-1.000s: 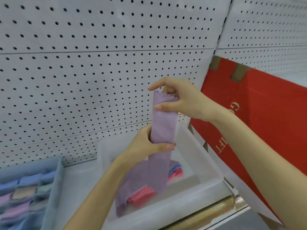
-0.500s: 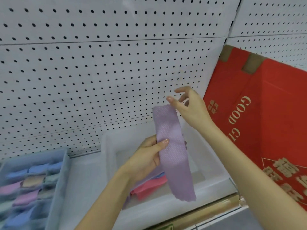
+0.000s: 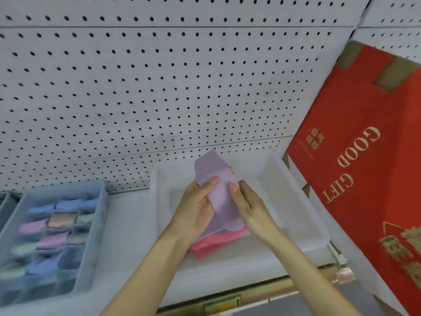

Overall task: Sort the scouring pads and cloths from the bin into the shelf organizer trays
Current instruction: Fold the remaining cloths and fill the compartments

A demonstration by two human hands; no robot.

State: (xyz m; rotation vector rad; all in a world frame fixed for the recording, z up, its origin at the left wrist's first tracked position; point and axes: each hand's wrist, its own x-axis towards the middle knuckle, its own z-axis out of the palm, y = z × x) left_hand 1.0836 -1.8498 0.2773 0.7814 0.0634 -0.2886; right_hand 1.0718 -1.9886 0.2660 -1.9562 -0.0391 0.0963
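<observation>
Hands are working close together above the clear bin (image 3: pixel 296 197), both clamped on one lilac cloth (image 3: pixel 216 176). The left hand (image 3: pixel 196 208) is gripping the cloth's left edge, thumb lying across the textured front and fingers curled behind. The right hand (image 3: pixel 250 208) is pinching the right edge, thumb on the front, fingertips peeking out behind the fabric. The cloth is standing nearly upright between them, its top end poking above the fingers and its lower end hanging down inside the bin. Under it, a pink cloth (image 3: pixel 211 244) is lying crumpled on the bin floor, with a sliver of blue cloth (image 3: pixel 222 231) showing just above it. The bin is sitting on the white shelf (image 3: pixel 127 236) against the pegboard wall (image 3: pixel 159 87). To the left, apart from the bin, the organizer tray (image 3: pixel 99 224) is holding folded pieces in purple, blue, pink, tan and green, though blur is hiding how they are divided. A red carton (image 3: pixel 364 190) printed GOOD GIFT is leaning at the bin's right side
</observation>
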